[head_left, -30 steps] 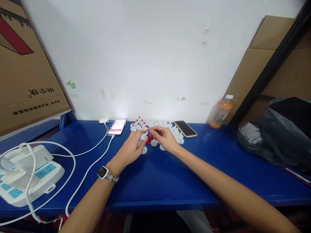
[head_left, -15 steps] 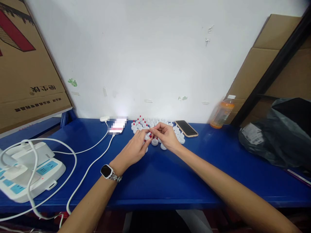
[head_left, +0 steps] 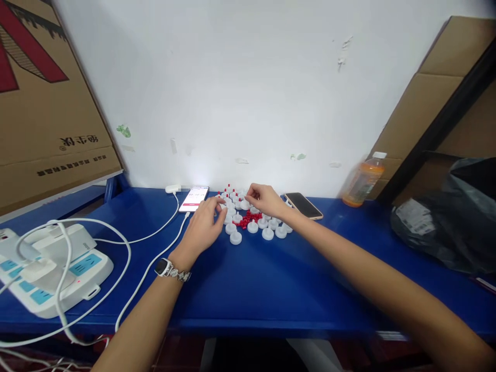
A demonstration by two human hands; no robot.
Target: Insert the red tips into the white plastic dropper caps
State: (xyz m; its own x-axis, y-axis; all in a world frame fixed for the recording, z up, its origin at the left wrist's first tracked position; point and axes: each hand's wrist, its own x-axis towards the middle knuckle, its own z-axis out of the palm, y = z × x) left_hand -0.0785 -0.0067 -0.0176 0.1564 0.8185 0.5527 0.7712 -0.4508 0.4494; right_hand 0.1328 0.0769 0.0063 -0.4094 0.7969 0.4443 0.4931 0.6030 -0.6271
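The left hand (head_left: 203,225) bends its fingers at the left edge of the white caps (head_left: 235,237); the right hand (head_left: 267,200) pinches thumb and forefinger together above them — whether either grips anything, I cannot tell; the caps crowd the table (head_left: 232,289) around a heap of red tips (head_left: 247,219), some at the back wearing one; upside-down print marks the carton (head_left: 50,113) — apparently 绝尘侠 with ®; the lit phone (head_left: 194,198) shows upside-down digits; the bag label (head_left: 414,217) is illegible.

small red caps (head_left: 248,220) heaped loose, white spouted lids (head_left: 235,238) around them, some upright and red-tipped
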